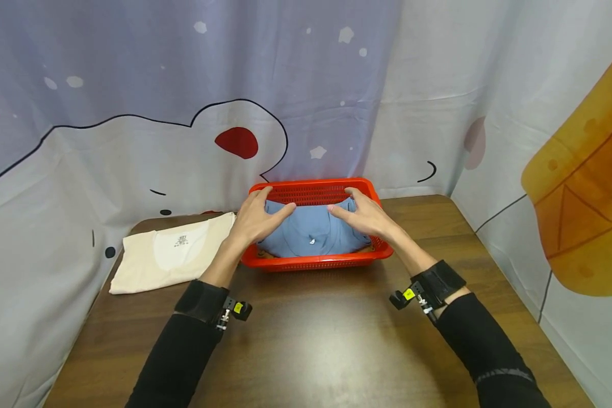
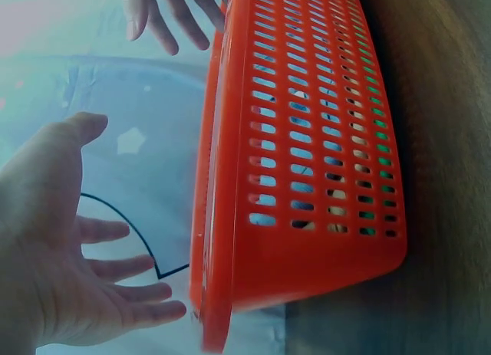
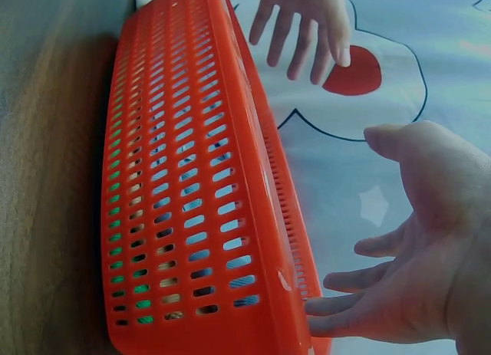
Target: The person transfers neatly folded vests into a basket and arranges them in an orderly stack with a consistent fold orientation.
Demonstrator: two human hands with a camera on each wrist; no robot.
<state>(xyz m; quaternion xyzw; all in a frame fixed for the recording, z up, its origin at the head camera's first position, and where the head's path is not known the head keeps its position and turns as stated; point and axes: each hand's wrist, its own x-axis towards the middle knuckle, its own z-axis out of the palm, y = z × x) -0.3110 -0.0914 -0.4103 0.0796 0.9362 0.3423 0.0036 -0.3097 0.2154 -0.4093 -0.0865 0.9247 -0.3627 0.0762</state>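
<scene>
A red plastic basket with slotted walls stands near the back of the table. Inside it lies a folded blue garment with a small white tag at its front middle. My left hand hovers over the basket's left end, thumb and fingers spread apart. Over the right end is my right hand, its fingers likewise extended, thumb pointing inward. Both wrist views show the hands by the basket rim with nothing in their grasp. Through the slots, something green shows low in the basket; its kind cannot be told.
Left of the basket, a folded cream cloth item with a pale panel and dark print lies flat on the wooden table. A patterned curtain hangs behind the table and along its sides.
</scene>
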